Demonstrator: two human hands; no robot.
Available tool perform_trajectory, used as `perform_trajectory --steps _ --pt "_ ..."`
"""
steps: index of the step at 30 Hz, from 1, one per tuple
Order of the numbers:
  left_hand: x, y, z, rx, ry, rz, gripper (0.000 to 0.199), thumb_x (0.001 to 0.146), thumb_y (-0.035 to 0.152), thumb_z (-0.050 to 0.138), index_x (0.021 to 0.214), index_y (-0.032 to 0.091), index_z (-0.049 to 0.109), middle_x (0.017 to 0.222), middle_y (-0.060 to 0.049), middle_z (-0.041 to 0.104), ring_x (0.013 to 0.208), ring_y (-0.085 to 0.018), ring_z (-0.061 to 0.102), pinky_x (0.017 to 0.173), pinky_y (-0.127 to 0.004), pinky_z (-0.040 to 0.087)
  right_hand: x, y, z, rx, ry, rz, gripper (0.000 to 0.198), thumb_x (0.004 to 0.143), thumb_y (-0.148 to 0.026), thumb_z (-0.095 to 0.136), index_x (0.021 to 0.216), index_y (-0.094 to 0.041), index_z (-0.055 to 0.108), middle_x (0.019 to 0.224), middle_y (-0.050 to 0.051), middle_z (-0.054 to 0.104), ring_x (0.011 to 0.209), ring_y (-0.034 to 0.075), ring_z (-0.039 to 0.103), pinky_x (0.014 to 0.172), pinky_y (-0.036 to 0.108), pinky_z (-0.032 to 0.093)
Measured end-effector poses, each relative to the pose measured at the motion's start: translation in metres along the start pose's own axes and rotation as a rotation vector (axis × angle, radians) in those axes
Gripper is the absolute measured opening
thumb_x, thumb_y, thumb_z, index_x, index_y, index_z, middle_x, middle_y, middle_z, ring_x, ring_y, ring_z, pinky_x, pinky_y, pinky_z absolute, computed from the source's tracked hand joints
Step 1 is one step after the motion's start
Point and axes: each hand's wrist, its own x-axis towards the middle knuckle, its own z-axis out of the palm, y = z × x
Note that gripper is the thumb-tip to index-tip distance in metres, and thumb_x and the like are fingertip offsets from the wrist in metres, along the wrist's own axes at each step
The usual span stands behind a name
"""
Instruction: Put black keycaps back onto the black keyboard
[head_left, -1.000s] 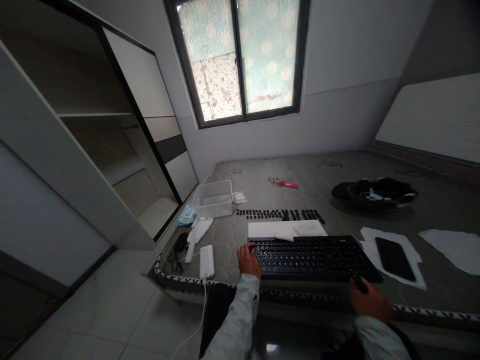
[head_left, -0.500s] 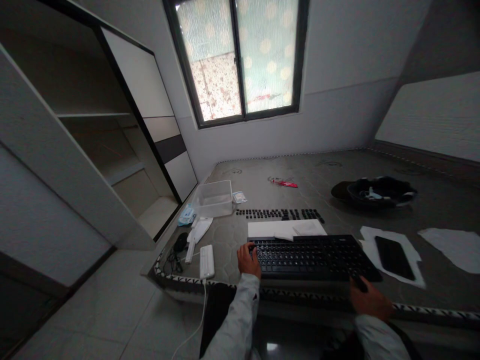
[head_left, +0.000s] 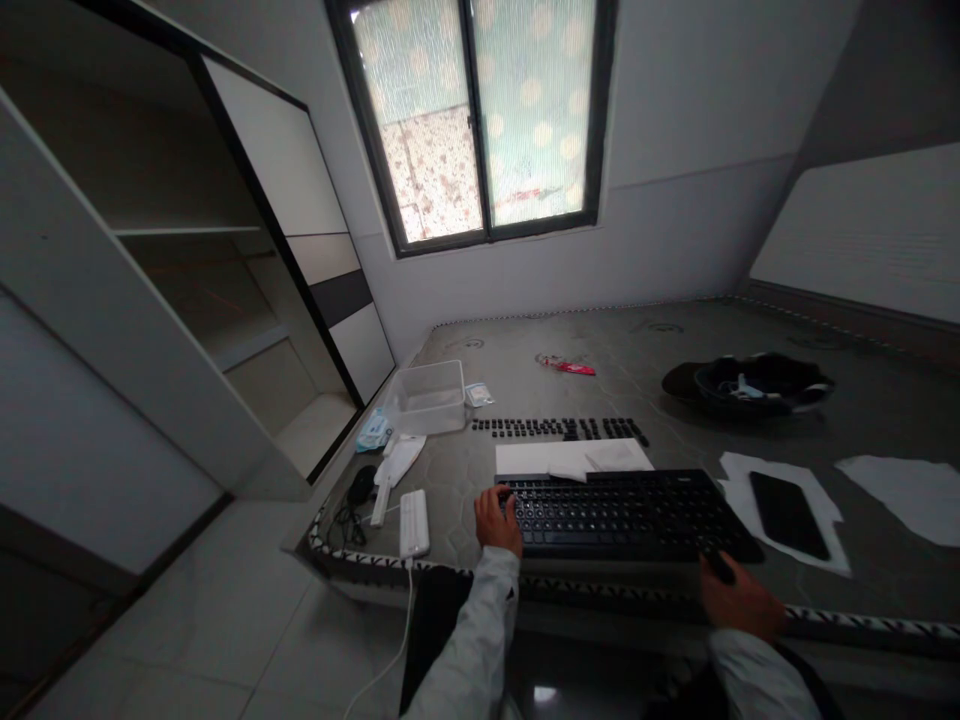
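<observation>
A black keyboard (head_left: 600, 515) lies along the front edge of the mattress; many of its key positions look bare. My left hand (head_left: 496, 522) grips its left end, thumb over the top and fingers around the side. At the lower right of the keyboard, my right hand (head_left: 739, 597) is closed on a small black tool (head_left: 718, 563), whose tip touches the number pad area. Its exact kind is hard to make out. Behind the keyboard lies a white sheet (head_left: 532, 457) with a crumpled wipe (head_left: 568, 470). Beyond it, loose black keycaps (head_left: 525, 428) stand in rows.
To the left are a clear plastic box (head_left: 427, 398), a white power strip (head_left: 413, 523) with a cord, and a black mouse (head_left: 362, 486). To the right lie a phone (head_left: 790, 515) on white paper and a dark cap (head_left: 750, 385). A red packet (head_left: 576, 369) lies farther back.
</observation>
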Motion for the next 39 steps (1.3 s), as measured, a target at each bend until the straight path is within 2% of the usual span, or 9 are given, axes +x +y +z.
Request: perform_trajectory --steps 6,11,17,22,25,34,39 --pt "-0.001 -0.002 0.001 -0.008 -0.015 -0.012 0.014 0.092 0.026 0.053 0.100 0.020 0.063 0.096 -0.007 0.066 0.095 -0.023 0.057 0.088 -0.038 0.046 0.001 -0.001 -0.004 0.003 0.001 -0.030 0.055 0.089 -0.053 0.039 0.113 -0.016 0.072 0.097 0.020 0.072 0.088 0.036 0.065 0.074 0.042 0.048" --pt "0.000 -0.003 0.002 -0.016 -0.018 -0.011 0.014 0.093 0.025 0.052 0.100 0.020 0.063 0.098 -0.007 0.066 0.096 -0.023 0.057 0.089 -0.039 0.046 0.001 0.001 -0.003 -0.020 0.025 -0.044 0.051 0.089 -0.053 0.040 0.108 -0.019 0.074 0.088 0.016 0.074 0.080 0.034 0.066 0.071 0.040 0.049" --pt "0.000 -0.001 0.001 -0.003 -0.023 -0.009 0.014 0.092 0.023 0.052 0.099 0.021 0.063 0.096 -0.007 0.066 0.095 -0.023 0.057 0.087 -0.038 0.047 0.000 0.002 0.003 -0.022 0.085 -0.055 0.051 0.089 -0.049 0.042 0.113 -0.016 0.072 0.095 0.015 0.074 0.090 0.034 0.067 0.077 0.040 0.050" --pt "0.000 -0.001 0.001 -0.009 -0.030 -0.018 0.014 0.092 0.022 0.050 0.099 0.021 0.063 0.098 -0.007 0.066 0.095 -0.023 0.057 0.088 -0.038 0.047 0.003 0.005 0.007 -0.014 0.036 -0.031 0.055 0.088 -0.053 0.042 0.118 -0.016 0.069 0.095 0.016 0.074 0.088 0.034 0.066 0.076 0.040 0.049" --pt "0.001 -0.001 0.001 -0.002 -0.033 -0.016 0.015 0.092 0.023 0.050 0.099 0.021 0.063 0.098 -0.007 0.066 0.096 -0.023 0.057 0.088 -0.038 0.047 0.002 0.003 0.005 -0.034 0.054 -0.031 0.057 0.090 -0.054 0.039 0.119 -0.016 0.068 0.098 0.016 0.073 0.090 0.034 0.066 0.076 0.039 0.048" --pt "-0.001 0.000 0.003 -0.002 0.013 -0.002 0.014 0.092 0.020 0.050 0.097 0.021 0.063 0.096 -0.006 0.066 0.094 -0.023 0.056 0.087 -0.037 0.046 0.003 0.000 -0.005 -0.008 -0.014 -0.015 0.056 0.088 -0.056 0.039 0.112 -0.017 0.072 0.091 0.018 0.073 0.079 0.034 0.066 0.069 0.041 0.048" --pt "-0.002 0.002 0.002 -0.001 0.039 0.002 0.012 0.091 0.021 0.052 0.096 0.021 0.064 0.095 -0.006 0.066 0.092 -0.022 0.056 0.086 -0.035 0.046 0.002 0.002 -0.002 -0.011 0.020 -0.050 0.053 0.088 -0.055 0.038 0.100 -0.020 0.075 0.082 0.015 0.073 0.076 0.033 0.065 0.065 0.039 0.046"
